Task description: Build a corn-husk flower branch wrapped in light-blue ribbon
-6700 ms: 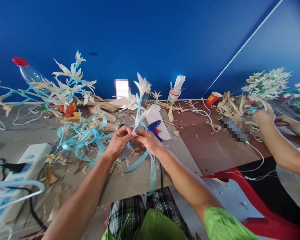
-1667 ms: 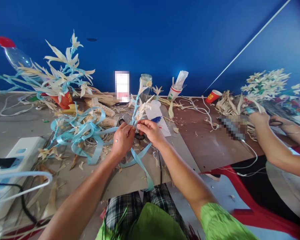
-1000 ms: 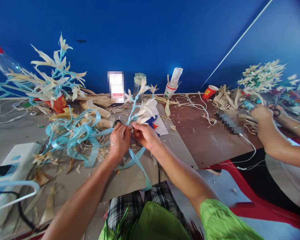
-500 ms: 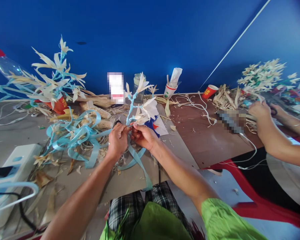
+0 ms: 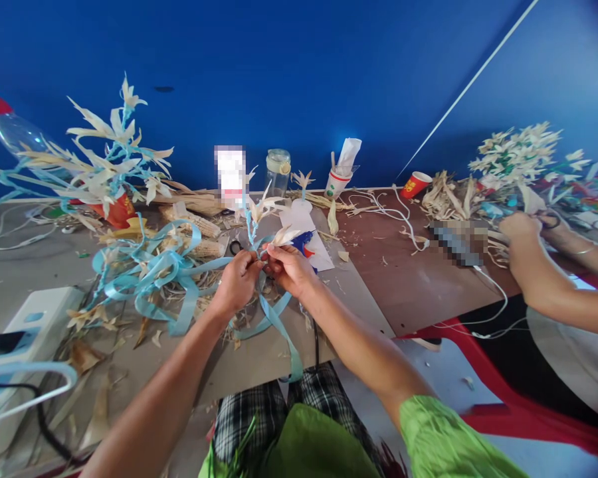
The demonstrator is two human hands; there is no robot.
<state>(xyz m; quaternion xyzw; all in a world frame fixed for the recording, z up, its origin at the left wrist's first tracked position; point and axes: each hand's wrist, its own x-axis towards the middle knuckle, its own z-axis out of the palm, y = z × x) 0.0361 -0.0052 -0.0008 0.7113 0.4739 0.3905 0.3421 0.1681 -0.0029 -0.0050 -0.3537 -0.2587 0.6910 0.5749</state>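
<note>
now the blue-wrapped stem (image 5: 252,229) sits lower, baring the jar (image 5: 278,179) behind.

1. Even, fairly bright light, soft shadows.
2. Pale glow on the wall (image 5: 279,79), right of centre; upper-right corner dark.
3. Pixelated patches at centre and right.
4. Lower-left power strip (image 5: 40,332) stretched; far-right edge blurred.
</note>
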